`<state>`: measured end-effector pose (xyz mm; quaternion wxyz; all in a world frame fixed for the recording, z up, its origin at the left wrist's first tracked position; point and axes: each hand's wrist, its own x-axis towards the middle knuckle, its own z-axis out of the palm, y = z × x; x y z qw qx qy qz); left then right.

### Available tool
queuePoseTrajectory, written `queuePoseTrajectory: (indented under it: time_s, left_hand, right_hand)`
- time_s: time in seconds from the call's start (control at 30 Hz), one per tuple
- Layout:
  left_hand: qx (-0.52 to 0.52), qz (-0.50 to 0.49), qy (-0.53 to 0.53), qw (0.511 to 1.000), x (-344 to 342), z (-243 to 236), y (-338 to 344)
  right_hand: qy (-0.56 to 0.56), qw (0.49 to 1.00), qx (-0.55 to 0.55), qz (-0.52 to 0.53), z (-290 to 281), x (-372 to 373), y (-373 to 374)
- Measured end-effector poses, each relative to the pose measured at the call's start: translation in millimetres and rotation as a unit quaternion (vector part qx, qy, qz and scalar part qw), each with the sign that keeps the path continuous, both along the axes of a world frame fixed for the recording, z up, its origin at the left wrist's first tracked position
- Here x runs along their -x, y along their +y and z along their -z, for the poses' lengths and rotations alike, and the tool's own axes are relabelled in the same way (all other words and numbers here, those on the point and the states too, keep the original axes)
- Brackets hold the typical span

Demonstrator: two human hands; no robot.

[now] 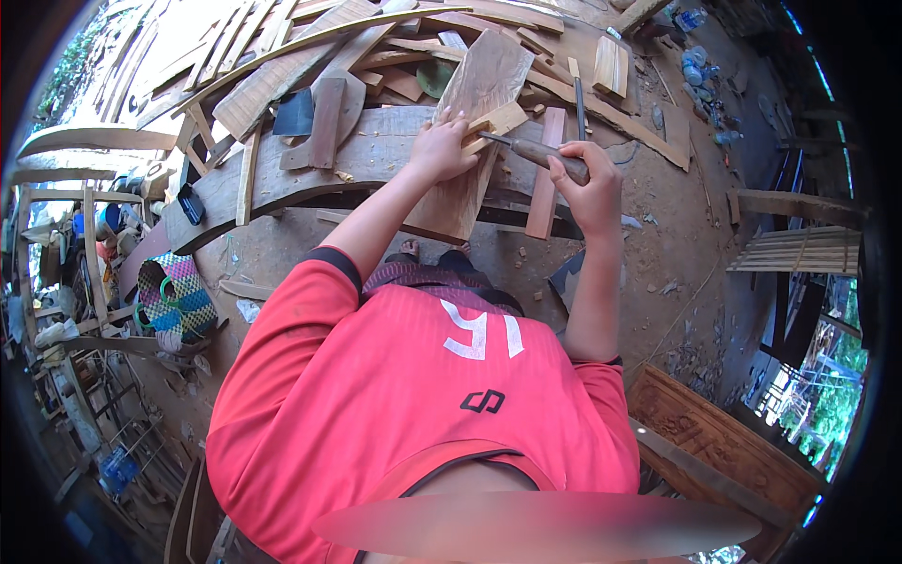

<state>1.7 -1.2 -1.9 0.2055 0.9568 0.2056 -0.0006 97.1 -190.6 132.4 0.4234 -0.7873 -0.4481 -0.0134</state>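
My right hand (pixel 592 183) is closed round the brown wooden handle of a chisel (pixel 540 150). Its thin dark blade points left and meets a small pale wooden block (pixel 503 118). My left hand (pixel 442 150) grips that block from the left and presses it down, its fingertips partly hidden from view. Underneath lies a wide wooden board (pixel 449 205), slanting across a heavy curved workbench plank (pixel 376 141). A narrow reddish wooden strip (pixel 547 183) rests on the plank just left of my right hand.
Offcuts and long boards (pixel 282 85) pile up behind the plank. A dark phone-like object (pixel 191 204) sits at its left end. A woven checkered basket (pixel 178 296) stands on the left, a carved wooden panel (pixel 728 442) at lower right. Plastic bottles (pixel 697 70) lie far right.
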Motion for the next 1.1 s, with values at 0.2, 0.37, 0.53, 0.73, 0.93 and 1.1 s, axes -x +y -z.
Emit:
queuePoseTrajectory:
  time_s: [0.2,0.37,0.53,0.73,0.93,1.1]
  left_hand:
    - [0.045,-0.011,-0.017,0.999,1.5,3.8,5.6]
    - [0.090,-0.013,0.026,0.995,0.1,-5.0,9.0]
    - [0.086,-0.021,-0.011,0.996,3.8,2.9,8.3]
    - [0.093,-0.024,-0.031,0.995,2.2,3.8,7.8]
    - [0.087,-0.025,0.000,0.996,0.8,-3.2,7.9]
    - [0.071,-0.031,-0.015,0.997,1.7,1.0,6.1]
  right_hand:
    - [-0.006,0.999,0.036,-0.015,-5.5,0.4,15.3]
    - [0.155,0.974,0.010,0.163,31.2,-20.8,-12.2]
    - [0.263,0.942,-0.063,0.199,50.4,-12.4,-24.9]
    - [0.307,0.916,-0.075,0.247,59.3,-25.0,-25.4]
    - [0.539,0.789,-0.098,0.278,133.5,-61.5,-54.1]
    - [0.530,0.795,-0.149,0.254,139.2,-44.8,-64.4]
